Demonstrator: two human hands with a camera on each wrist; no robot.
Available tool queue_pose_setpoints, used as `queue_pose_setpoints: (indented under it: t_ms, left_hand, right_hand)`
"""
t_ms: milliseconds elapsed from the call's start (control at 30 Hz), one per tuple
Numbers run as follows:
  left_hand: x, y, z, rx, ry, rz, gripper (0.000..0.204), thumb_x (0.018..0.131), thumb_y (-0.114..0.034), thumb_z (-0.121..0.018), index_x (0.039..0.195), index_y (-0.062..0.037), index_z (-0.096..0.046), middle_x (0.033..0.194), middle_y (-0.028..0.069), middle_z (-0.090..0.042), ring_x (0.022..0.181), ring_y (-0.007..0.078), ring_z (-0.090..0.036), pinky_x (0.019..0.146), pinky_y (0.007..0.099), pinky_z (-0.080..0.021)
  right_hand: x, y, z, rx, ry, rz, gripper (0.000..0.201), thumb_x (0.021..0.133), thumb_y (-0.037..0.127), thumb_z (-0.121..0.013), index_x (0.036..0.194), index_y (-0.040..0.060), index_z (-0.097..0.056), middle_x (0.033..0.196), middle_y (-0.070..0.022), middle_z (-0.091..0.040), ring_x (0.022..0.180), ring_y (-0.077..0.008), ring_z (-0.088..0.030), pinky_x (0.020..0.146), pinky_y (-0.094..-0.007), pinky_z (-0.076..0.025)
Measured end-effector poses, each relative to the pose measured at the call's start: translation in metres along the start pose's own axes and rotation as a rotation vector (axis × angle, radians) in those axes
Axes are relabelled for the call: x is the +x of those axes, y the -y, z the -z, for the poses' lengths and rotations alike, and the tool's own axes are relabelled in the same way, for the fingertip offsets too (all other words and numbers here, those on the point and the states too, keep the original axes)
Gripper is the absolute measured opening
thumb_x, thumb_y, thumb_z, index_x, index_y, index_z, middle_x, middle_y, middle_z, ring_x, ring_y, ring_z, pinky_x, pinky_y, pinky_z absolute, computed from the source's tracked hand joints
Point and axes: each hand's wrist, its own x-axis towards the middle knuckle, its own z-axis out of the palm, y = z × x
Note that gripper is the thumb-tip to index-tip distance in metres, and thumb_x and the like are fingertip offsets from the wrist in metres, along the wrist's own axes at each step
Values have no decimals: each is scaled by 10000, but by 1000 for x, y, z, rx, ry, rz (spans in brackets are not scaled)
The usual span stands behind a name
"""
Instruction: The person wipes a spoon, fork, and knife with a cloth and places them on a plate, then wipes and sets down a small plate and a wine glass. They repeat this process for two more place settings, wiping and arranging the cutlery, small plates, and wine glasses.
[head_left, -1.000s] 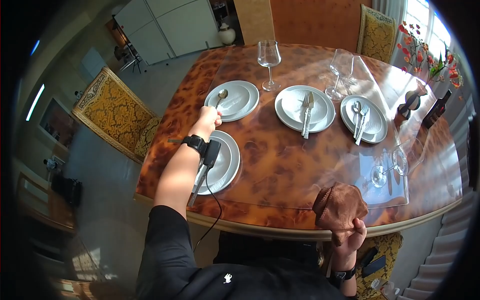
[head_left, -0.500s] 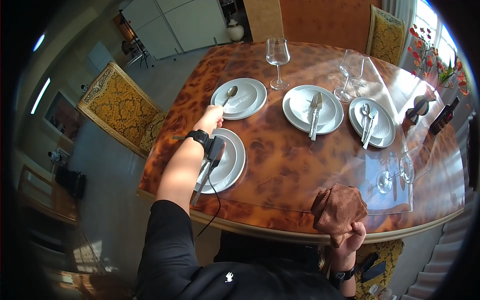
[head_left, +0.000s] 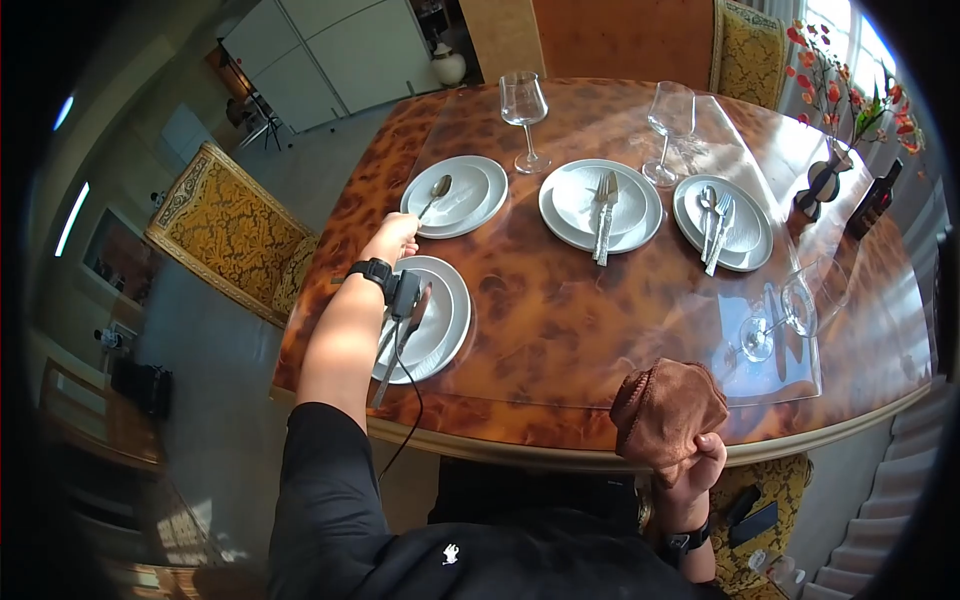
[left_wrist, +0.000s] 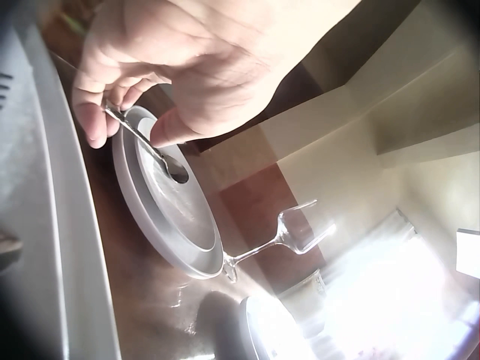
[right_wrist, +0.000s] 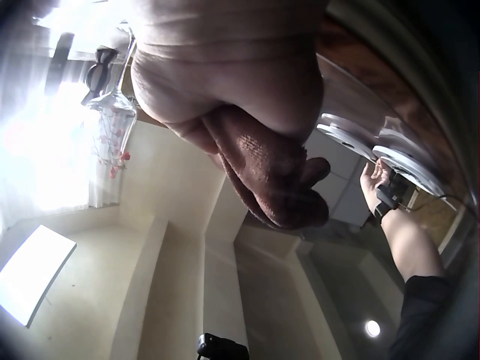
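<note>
The patterned chair (head_left: 225, 225) stands at the far left, beside the table (head_left: 540, 350); next comes the left hand (head_left: 397, 232), its fingers closed together around the handle end of the metal spoon (head_left: 441, 186); the spoon's bowl is over the far-left dinner plates (head_left: 495, 200), though whether it touches them I cannot tell; it looks light, stiff and smooth enough to turn in the fingers, so the handle is the place to grip.

Nearer the person are more stacked plates (head_left: 460, 320), partly behind the forearm, with a knife (head_left: 421, 308) on them; the upright wine glass (head_left: 523, 105) looks fragile, best taken by its stem; the middle plates (head_left: 570, 200) carry a fork and knife.

The brown cloth (head_left: 670, 415) is bunched above the table's near edge, gripped from below by the right hand (head_left: 700, 475); it looks soft, light and floppy, best held by a gathered fold; farther right, a wine glass lies on its side.
</note>
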Motion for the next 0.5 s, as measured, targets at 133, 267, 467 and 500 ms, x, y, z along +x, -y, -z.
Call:
queue_pose_setpoints:
  t_ms: [133,267,467,500]
  left_hand:
    - [3,6,3,-85,33,0,374,832,-206,-576,1113,40,-601,1003,190,-591,805,241,-595,679,345,-546]
    - [7,8,-1,-105,-2,12,279,892,-190,-563,1055,36,-575,881,122,-559,763,242,-575,663,353,-541]
    - [-30,-28,-19,378,-586,-521,285,849,-175,-558,1071,4,-560,1063,245,-643,970,395,-633,807,443,-503]
    - [-59,-41,-34,251,-507,-533,224,854,-200,-580,987,-20,-585,1008,223,-665,926,391,-640,792,438,-506]
  right_hand:
    - [-6,2,-1,-8,2,12,576,771,72,-496,1325,-72,-436,1325,-267,-522,1227,-425,-509,1078,-574,-375]
    - [-15,9,2,-2,23,38,575,767,72,-500,1321,-73,-440,1314,-265,-531,1212,-423,-520,1074,-573,-377]
    - [-27,17,7,16,31,39,622,758,79,-498,1356,-69,-415,1341,-269,-512,1237,-426,-502,1067,-591,-372]
    - [-27,19,12,35,39,28,649,752,79,-496,1378,-64,-401,1358,-273,-498,1253,-430,-489,1065,-604,-368]
